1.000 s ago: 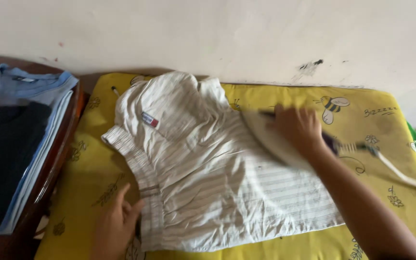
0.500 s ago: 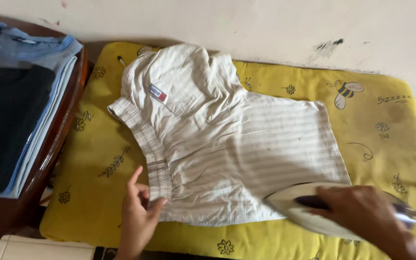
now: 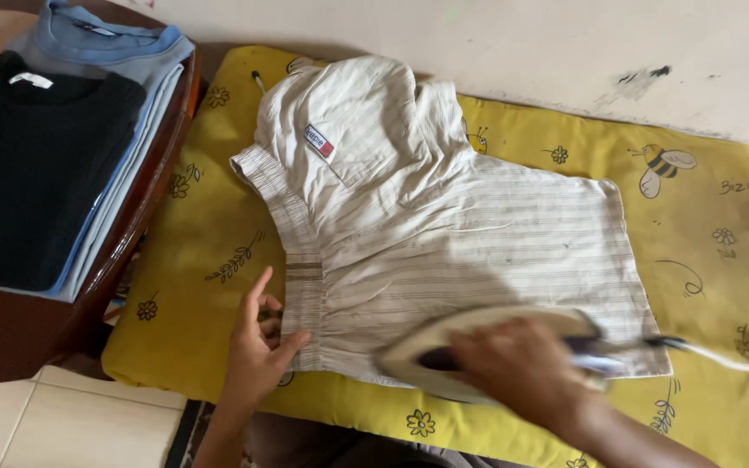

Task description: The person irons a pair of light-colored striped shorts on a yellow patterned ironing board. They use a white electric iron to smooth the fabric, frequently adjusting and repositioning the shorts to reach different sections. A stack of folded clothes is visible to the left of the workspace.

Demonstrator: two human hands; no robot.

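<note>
From the head view, my right hand (image 3: pixel 522 368) has a closed grip on the handle of the iron (image 3: pixel 478 347), which sits on the lower edge of the striped shirt (image 3: pixel 444 225). The shirt lies flat on the yellow padded cover (image 3: pixel 192 251). My left hand (image 3: pixel 257 347) is open, and its fingers press the shirt hem just beside the iron. The risk I see is that the hot plate comes too near to these fingers and burns them. The cord (image 3: pixel 721 355) trails to the right and could snag. Folded clothes (image 3: pixel 45 156) lie on the wooden bench (image 3: pixel 10 347) at the left
</note>
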